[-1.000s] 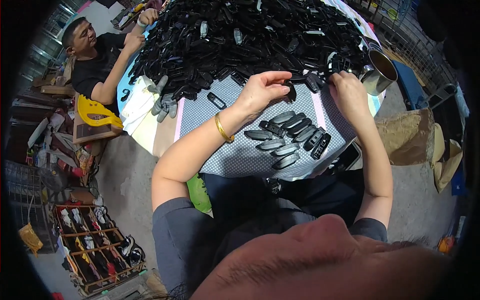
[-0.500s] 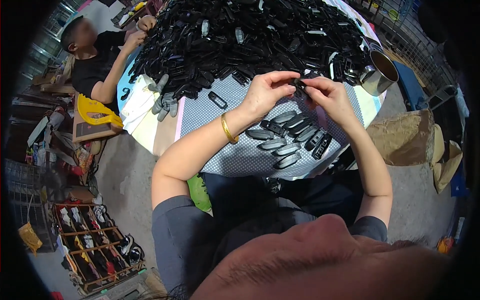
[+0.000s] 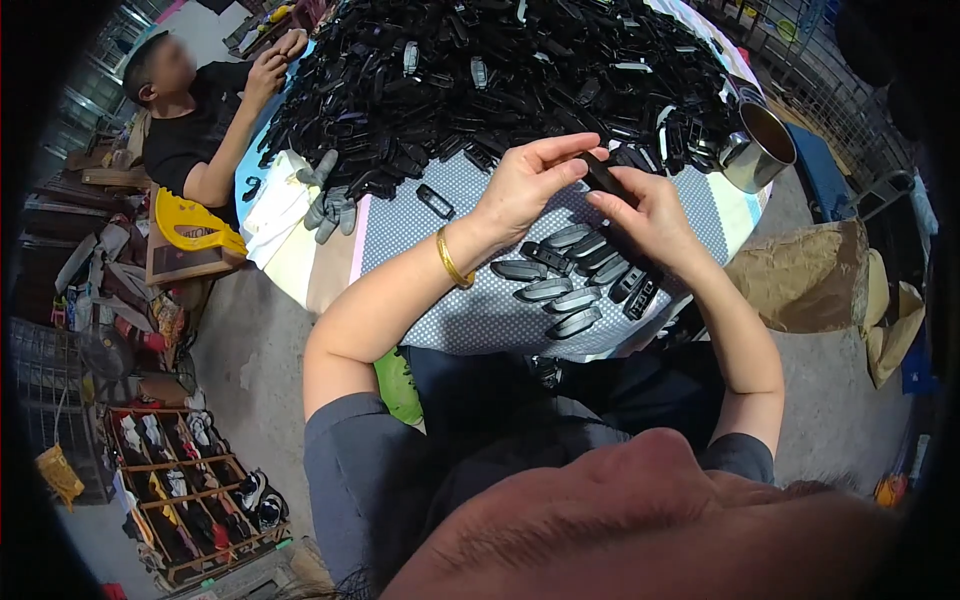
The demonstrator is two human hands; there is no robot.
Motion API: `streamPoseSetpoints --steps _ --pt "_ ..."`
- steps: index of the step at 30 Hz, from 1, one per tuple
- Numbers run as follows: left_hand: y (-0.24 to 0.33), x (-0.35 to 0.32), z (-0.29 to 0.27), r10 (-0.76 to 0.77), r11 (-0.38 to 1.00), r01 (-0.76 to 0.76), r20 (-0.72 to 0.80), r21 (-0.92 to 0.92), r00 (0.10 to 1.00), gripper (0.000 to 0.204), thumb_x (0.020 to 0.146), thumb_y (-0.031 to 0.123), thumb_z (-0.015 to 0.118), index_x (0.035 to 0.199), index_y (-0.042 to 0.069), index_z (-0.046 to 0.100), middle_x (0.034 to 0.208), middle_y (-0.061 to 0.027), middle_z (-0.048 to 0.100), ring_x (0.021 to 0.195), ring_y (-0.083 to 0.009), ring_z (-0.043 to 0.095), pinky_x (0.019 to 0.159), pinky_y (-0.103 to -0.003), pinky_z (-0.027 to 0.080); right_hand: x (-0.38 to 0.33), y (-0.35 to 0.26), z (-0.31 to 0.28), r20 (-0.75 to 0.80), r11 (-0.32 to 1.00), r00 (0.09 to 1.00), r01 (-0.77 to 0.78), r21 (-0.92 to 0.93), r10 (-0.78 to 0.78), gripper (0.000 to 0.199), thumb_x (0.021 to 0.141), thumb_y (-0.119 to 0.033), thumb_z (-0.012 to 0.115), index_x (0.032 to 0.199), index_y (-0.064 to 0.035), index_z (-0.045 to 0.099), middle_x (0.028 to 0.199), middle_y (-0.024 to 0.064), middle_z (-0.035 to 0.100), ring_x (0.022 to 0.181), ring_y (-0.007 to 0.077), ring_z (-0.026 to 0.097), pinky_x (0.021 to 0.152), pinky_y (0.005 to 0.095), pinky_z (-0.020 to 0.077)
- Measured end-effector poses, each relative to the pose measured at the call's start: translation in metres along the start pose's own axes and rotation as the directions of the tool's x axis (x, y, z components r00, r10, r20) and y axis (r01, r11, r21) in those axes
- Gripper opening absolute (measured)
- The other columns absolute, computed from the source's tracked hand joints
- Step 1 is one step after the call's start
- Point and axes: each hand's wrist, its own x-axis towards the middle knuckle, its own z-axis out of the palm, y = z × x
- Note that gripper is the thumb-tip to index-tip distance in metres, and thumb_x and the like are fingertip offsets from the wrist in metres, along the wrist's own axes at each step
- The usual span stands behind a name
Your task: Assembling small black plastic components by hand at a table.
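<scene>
My right hand (image 3: 652,212) is closed on a slim black plastic casing (image 3: 601,175), which resembles a key fob shell, between thumb and fingers. Beside the casing's far end is my left hand (image 3: 522,190), wearing a gold bangle, with fingers stretched out and thumb apart. I cannot tell whether its fingertips touch the casing. Below both hands, several black and grey casings (image 3: 547,289) lie in loose rows on the dotted cloth (image 3: 440,285). One frame-like black casing (image 3: 435,201) lies apart, left of my left wrist.
A large heap of black casings (image 3: 470,80) covers the table's far part. A metal cup (image 3: 765,145) stands at the right edge. White cloth and grey gloves (image 3: 325,195) lie left. A co-worker (image 3: 190,120) sits far left. A cardboard box (image 3: 800,275) stands right.
My right hand has shifted slightly down and turned, and the casing now shows between my hands. My left fingers have spread a little. The co-worker's hands have moved away from the heap.
</scene>
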Motion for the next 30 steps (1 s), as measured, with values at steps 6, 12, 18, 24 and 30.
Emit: streamPoseSetpoints --steps 6,12,18,24,30 --pt "0.004 -0.002 -0.004 0.027 0.995 -0.039 0.128 0.089 0.991 0.024 0.089 0.008 0.052 0.11 -0.002 0.058 0.106 -0.0103 0.061 0.1 -0.0167 0.056 0.09 -0.027 0.043 -0.006 -0.004 0.007 -0.128 0.978 0.972 0.187 -0.098 -0.198 0.027 0.078 -0.017 0.069 0.094 0.005 0.063 0.07 0.0081 0.062 0.06 0.0101 0.054 0.053 0.0251 0.0424" --pt "0.006 -0.005 -0.004 -0.016 0.976 0.001 0.067 0.216 0.998 0.023 0.089 0.009 0.052 0.107 -0.003 0.06 0.101 -0.0082 0.063 0.095 -0.0156 0.058 0.087 -0.027 0.045 -0.005 -0.003 0.013 -0.204 0.978 0.958 0.19 -0.082 -0.203 0.029 0.075 -0.022 0.071 0.091 0.001 0.065 0.068 0.0146 0.062 0.055 0.022 0.059 0.051 0.0304 0.0441" --pt "0.017 -0.001 0.0 0.145 0.463 -0.093 0.028 0.882 0.989 0.024 0.087 0.015 0.053 0.107 0.003 0.059 0.077 -0.0081 0.063 0.071 -0.014 0.06 0.065 -0.027 0.047 0.01 0.009 -0.03 -0.113 0.825 0.955 0.174 -0.538 -0.275 0.035 0.075 -0.023 0.068 0.103 -0.004 0.061 0.086 0.0109 0.058 0.069 0.0241 0.059 0.063 0.0329 0.048" --pt "0.005 0.002 -0.005 -0.027 0.371 -0.169 0.192 0.913 0.981 0.021 0.084 0.021 0.056 0.094 0.003 0.059 0.068 -0.0088 0.058 0.063 -0.0205 0.057 0.061 -0.031 0.045 0.012 0.02 -0.02 -0.137 0.73 0.966 0.067 -0.68 -0.217 0.035 0.075 -0.026 0.067 0.098 -0.001 0.063 0.082 0.0143 0.059 0.077 0.0317 0.059 0.068 0.0375 0.0479" --pt "-0.005 0.009 -0.004 0.34 0.243 -0.435 0.343 0.867 0.875 0.026 0.07 0.017 0.07 0.091 0.004 0.061 0.086 -0.0088 0.057 0.088 -0.0271 0.053 0.077 -0.034 0.044 0.005 0.007 -0.011 0.072 0.859 0.973 0.229 -0.458 -0.221 0.041 0.07 -0.019 0.071 0.104 0.0014 0.06 0.087 0.0142 0.059 0.081 0.0283 0.058 0.072 0.0351 0.0468"
